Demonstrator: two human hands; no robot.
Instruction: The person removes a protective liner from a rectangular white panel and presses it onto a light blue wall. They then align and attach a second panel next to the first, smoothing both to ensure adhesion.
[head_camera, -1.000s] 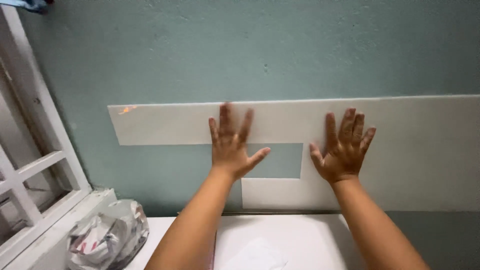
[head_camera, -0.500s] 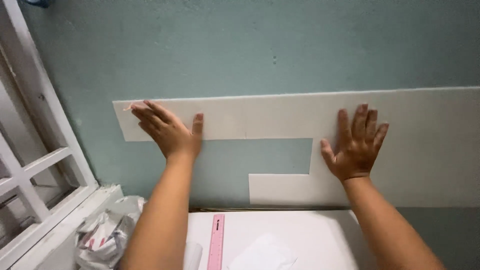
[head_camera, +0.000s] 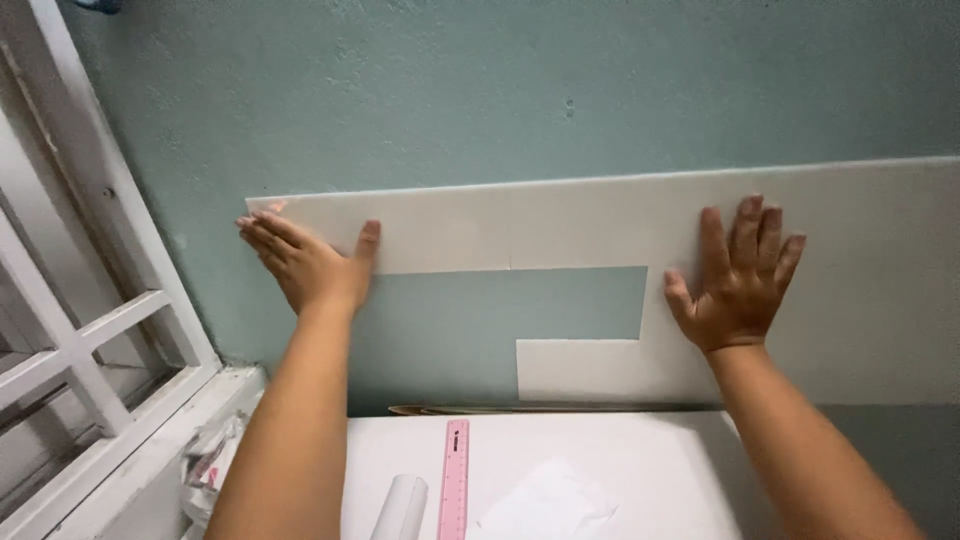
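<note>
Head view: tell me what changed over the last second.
The left hand slid along the white sheet from near its middle out to its left end, and lies flat there now. The right hand stayed spread flat on the sheet, which stayed on the green wall. A pink ruler has come into view below.

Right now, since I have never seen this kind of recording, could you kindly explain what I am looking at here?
One camera sits on a person's head, looking at their own bare hands. Both palms press flat on a white sheet with a notch cut out, lying against a green-blue wall. The left hand is at the sheet's left end, the right hand further right, beside the notch. Nothing is gripped. Below is a white surface carrying a pink ruler, a white roll and a paper scrap. A white window frame stands at the left.
</note>
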